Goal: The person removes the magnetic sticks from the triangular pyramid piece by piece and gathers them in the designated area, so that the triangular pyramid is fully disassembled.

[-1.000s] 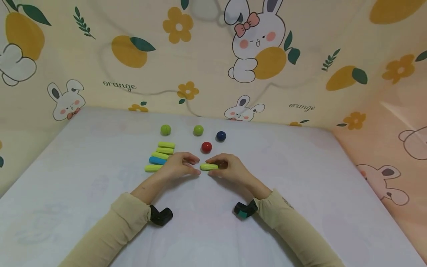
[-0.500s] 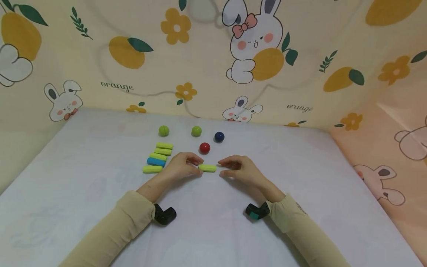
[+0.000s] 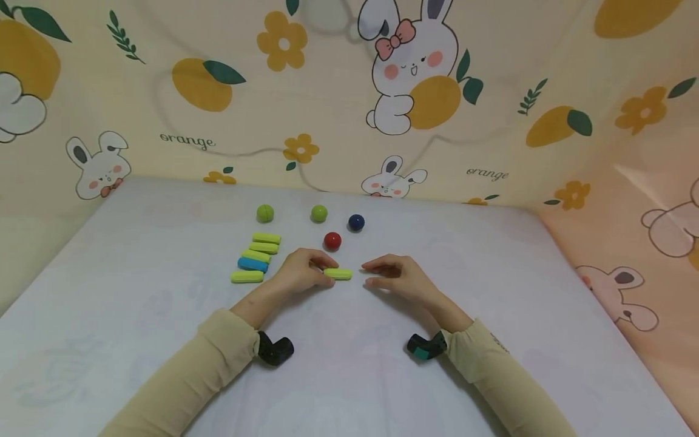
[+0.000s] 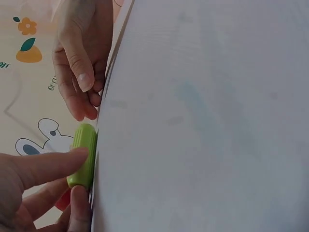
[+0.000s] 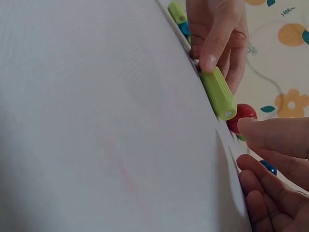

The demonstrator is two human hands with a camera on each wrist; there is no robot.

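A short yellow-green ribbed stick (image 3: 338, 274) lies flat on the white cloth in the head view. My left hand (image 3: 304, 270) pinches its left end; the left wrist view shows the thumb against the ribbed side of the stick (image 4: 85, 150). Just right of its free end is my right hand (image 3: 404, 280), thumb and fingers apart with nothing between them. From the right wrist view, a pale dot marks the near end of the stick (image 5: 221, 96). Behind it sits a red ball (image 3: 332, 241).
Left of the left hand, several yellow-green sticks (image 3: 264, 248) and a blue stick (image 3: 253, 264) form a column. Two green balls (image 3: 319, 213) and a dark blue ball (image 3: 357, 223) sit farther back. A printed cloth wall (image 3: 240, 121) rises behind the table.
The right hand has let go of the yellow-green stick and drawn away to the right. The left hand has come in from the left and taken the stick's left end.
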